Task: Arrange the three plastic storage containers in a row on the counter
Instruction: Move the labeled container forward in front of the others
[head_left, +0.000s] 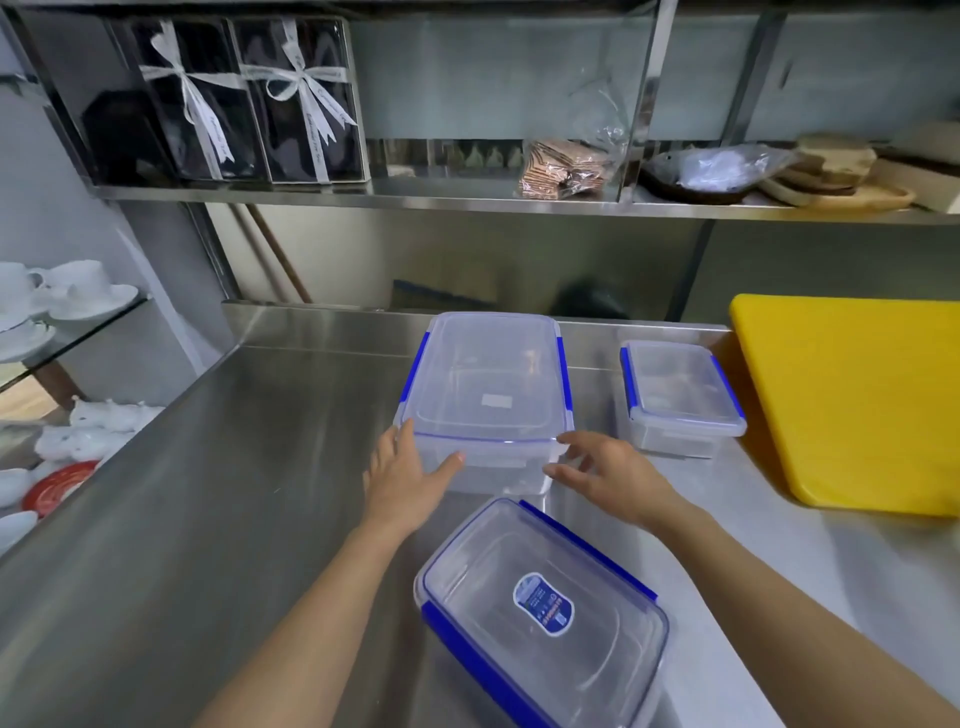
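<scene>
Three clear plastic containers with blue-clipped lids stand on the steel counter (208, 493). The large container (488, 384) is in the middle toward the back wall. A small container (675, 395) stands to its right. A medium container (540, 618) with a blue label sits nearest me, turned at an angle. My left hand (405, 478) rests against the large container's front left corner, fingers spread. My right hand (608, 473) hovers at its front right corner, fingers apart, holding nothing.
A yellow cutting board (857, 405) lies on the counter at the right. A steel shelf (467, 200) above carries black gift boxes with white ribbons, bagged items and wooden boards. White cups and dishes (67, 296) sit on a glass shelf at the left.
</scene>
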